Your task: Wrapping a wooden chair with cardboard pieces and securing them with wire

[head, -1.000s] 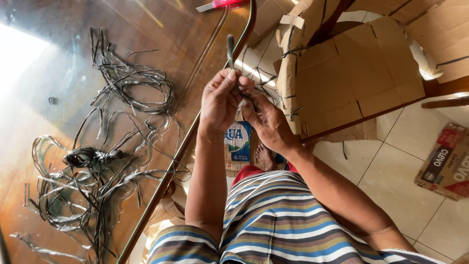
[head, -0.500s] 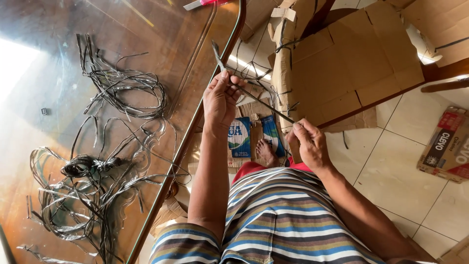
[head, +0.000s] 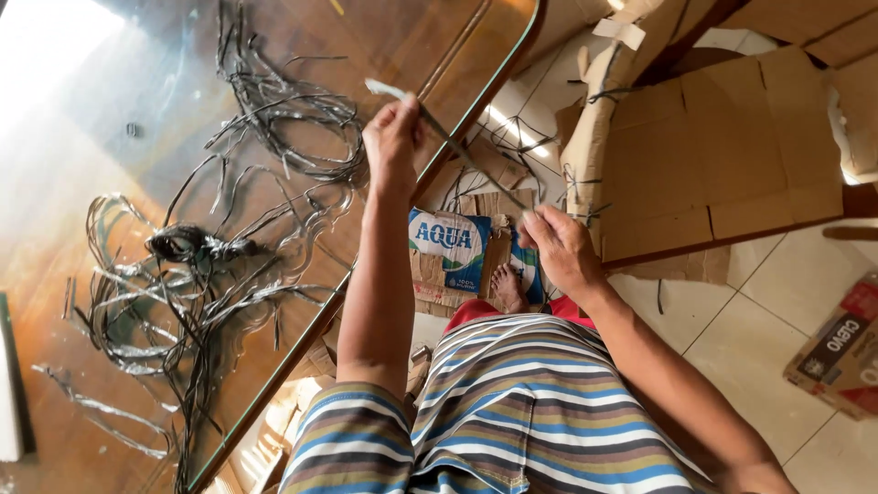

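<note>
Hands (head: 393, 137), two, one strap (head: 466, 157)

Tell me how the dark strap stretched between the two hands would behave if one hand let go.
The strap runs straight only because the left hand and right hand pull it taut, so it would probably flop. The loose straps on the glass table curl and tangle, suggesting thin, light, springy material. Its flat, glossy surface may slip through the fingers.

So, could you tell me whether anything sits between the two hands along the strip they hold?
Nothing visible does. The strip runs freely from the left hand to the right hand, above the table edge and the floor cardboard.
</note>
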